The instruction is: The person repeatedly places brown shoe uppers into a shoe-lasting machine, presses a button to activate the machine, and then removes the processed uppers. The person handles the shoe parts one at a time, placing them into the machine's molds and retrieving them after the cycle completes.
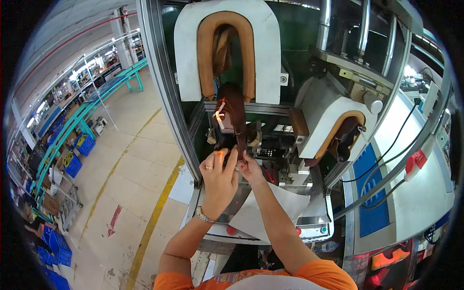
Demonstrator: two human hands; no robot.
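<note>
A dark brown leather shoe upper [233, 104] sits over a form in the machine, just below a white U-shaped clamp [266, 53] with a tan padded lining [203, 53]. Red light marks fall across the leather. My left hand [220, 174], wearing a ring and a wristwatch, grips the upper's near edge, its fingertips partly hidden against the dark opening. Close beside it, my right hand [250, 169] pinches the same edge between thumb and fingers. At the right, a second white clamp [316, 123] encloses another dark brown upper [344, 140].
A white sheet [266, 212] lies on the machine's front ledge, near a red button [231, 230] and a green button [324, 230]. A metal frame post [166, 92] rises on the left. Cables hang beside a white and blue machine [372, 183]. Blue crates [72, 165] stand across the aisle.
</note>
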